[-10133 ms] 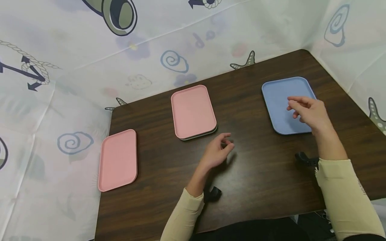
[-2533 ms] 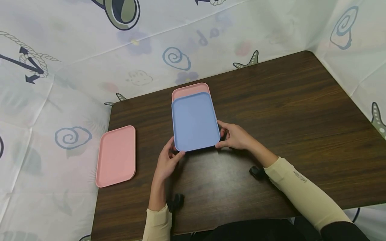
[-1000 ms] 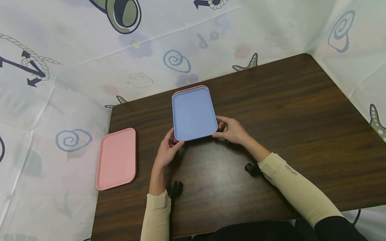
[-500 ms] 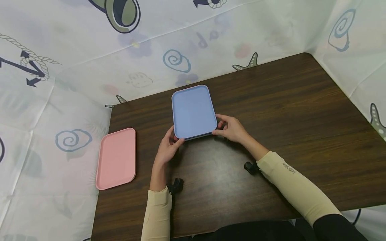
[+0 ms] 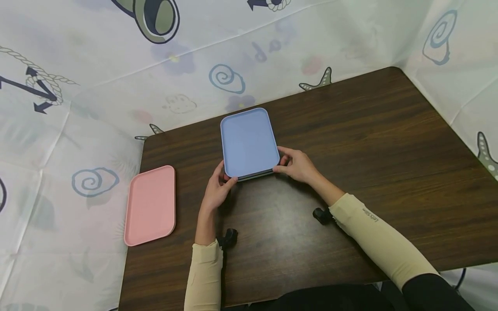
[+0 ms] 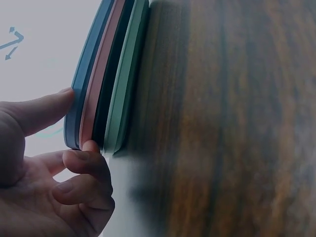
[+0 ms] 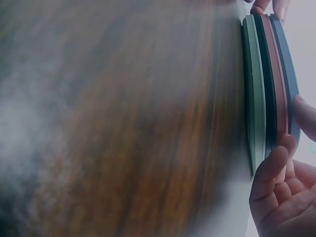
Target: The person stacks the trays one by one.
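Nearest, two cream sleeves reach in over the dark table (image 5: 350, 142); the right sleeve (image 5: 373, 237) carries small lettering near the cuff, too small to read. Beyond them the left hand (image 5: 218, 190) grips the near left corner of the blue tray (image 5: 247, 140), thumb on its top edge and a curled finger against the layers beneath. The right hand (image 5: 297, 165) pinches the near right corner the same way. The blue tray lies squarely on top of a stack (image 6: 111, 84) in the middle of the table; the wrist views show pink, dark and green trays under it. Off to the left, well apart, a pink tray (image 5: 151, 205) overhangs the table's edge. Farthest, a white curtain (image 5: 116, 65) printed with spirals, starfish and an anchor surrounds the table.
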`<act>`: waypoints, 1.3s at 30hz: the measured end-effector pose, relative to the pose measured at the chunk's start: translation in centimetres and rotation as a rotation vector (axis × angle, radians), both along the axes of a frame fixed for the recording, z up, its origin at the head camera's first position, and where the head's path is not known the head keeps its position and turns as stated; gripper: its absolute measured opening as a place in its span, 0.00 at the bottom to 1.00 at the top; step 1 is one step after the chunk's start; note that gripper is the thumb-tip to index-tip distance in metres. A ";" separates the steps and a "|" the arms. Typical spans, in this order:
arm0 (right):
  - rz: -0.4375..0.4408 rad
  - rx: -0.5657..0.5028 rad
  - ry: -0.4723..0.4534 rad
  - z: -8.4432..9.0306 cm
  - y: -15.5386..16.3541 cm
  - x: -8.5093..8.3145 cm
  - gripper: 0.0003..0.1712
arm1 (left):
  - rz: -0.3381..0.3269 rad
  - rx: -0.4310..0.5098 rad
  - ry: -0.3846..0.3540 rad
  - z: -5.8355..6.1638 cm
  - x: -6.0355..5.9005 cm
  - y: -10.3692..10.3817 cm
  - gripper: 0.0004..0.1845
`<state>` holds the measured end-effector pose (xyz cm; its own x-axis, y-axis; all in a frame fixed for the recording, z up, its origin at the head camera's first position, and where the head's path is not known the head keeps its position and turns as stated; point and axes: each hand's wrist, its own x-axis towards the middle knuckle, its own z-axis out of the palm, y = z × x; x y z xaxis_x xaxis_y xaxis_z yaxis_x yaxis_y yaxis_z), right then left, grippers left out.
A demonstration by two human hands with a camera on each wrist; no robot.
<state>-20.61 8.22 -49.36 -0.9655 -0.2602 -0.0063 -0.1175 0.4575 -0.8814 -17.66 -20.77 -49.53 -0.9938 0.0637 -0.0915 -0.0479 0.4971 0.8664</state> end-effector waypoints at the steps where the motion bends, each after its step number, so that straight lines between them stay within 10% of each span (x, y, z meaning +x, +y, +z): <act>1: -0.001 -0.001 0.000 0.0 0.0 0.0 0.42 | 0.003 0.003 0.002 0.0 0.0 0.0 0.39; 13: 0.002 0.002 -0.027 0.0 -0.1 0.0 0.42 | 0.052 0.038 -0.034 0.1 -0.1 0.2 0.39; 22: 0.014 0.009 -0.059 0.0 -0.2 0.1 0.43 | 0.060 0.062 -0.051 2.9 0.9 1.5 0.38; 30: 0.016 0.025 -0.072 0.1 -0.3 0.5 0.43 | 0.094 0.059 -0.059 -0.3 0.2 0.4 0.38; 39: 0.032 0.031 -0.062 0.1 -0.1 0.7 0.43 | 0.091 0.041 -0.012 -0.7 1.0 0.3 0.35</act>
<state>-19.89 8.08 -49.21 -0.9544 -0.2893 -0.0742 -0.0781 0.4815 -0.8730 -16.63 -20.45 -50.18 -0.9945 -0.0230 -0.1021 -0.1014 0.4545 0.8850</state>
